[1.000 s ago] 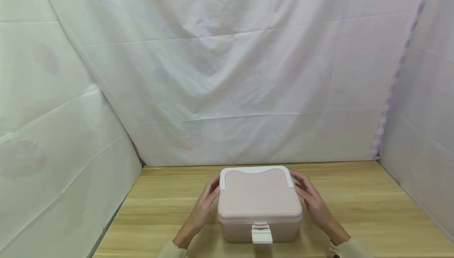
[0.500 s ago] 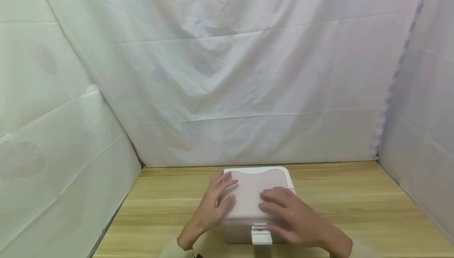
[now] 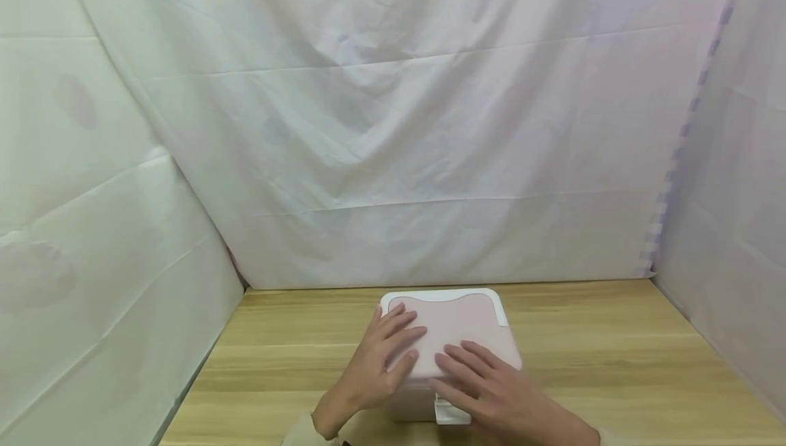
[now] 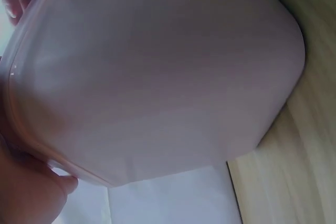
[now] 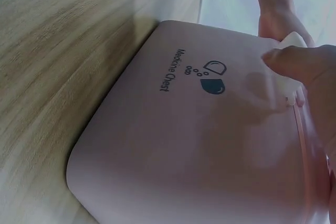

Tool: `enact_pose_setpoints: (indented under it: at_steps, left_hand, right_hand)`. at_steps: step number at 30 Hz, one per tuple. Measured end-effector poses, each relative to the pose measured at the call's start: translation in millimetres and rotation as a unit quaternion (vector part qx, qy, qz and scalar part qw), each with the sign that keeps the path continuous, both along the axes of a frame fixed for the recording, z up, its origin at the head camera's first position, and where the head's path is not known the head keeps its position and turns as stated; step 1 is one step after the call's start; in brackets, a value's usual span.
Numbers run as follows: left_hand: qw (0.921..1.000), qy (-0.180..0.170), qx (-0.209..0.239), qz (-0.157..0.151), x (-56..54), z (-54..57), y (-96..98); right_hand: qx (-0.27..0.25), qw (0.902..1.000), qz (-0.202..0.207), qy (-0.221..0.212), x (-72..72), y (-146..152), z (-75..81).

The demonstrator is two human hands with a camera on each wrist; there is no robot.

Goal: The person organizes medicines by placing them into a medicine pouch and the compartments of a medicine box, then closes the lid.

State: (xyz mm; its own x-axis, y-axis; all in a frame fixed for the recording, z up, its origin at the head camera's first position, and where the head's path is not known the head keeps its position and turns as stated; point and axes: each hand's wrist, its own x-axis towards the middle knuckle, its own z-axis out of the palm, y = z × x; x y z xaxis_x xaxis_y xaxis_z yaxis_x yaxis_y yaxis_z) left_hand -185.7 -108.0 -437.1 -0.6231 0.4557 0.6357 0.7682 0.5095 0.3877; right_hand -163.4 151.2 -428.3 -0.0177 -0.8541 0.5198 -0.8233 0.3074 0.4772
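A pink medicine chest (image 3: 473, 320) stands on the wooden table, its lid down. A white carrying handle (image 3: 442, 294) lies flat along the back of the lid. At the front, the white latch (image 3: 451, 413) sticks outward. My left hand (image 3: 371, 367) rests on the lid's left part with fingers spread. Over the front right of the lid lies my right hand (image 3: 497, 391), fingers extended, its thumb across the top of the latch. The right wrist view shows that thumb (image 5: 286, 62) beside the latch and "Medicine Chest" printed on the pink front (image 5: 173, 124).
Wooden tabletop (image 3: 614, 350) surrounds the chest. A white cloth (image 3: 393, 159) hangs behind the table, with more cloth along the left side (image 3: 110, 282) and the right side (image 3: 718, 228).
Both hands have left the chest's sides and come onto the lid. The right hand has moved left and toward the front, to the latch. The chest has stayed in place.
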Motion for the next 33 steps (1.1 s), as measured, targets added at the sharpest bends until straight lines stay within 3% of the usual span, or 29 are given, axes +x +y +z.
enact_pose_setpoints:
  at_steps: [11,23,33]
  left_hand:
    - [0.9949,0.077,-0.064,-0.002,-1.7,3.3,-3.2]
    - [0.9963,0.06,-0.061,-0.01,-3.8,0.7,-4.4]
    - [0.997,0.055,-0.053,-0.017,-4.2,0.8,-4.9]
  right_hand:
    - [-0.014,0.9989,0.039,0.021,-0.6,-3.2,6.5]
    - [-0.011,0.9966,0.052,0.063,-5.0,-7.6,7.6]
    - [-0.02,0.9979,0.046,0.042,-3.0,-9.8,7.9]
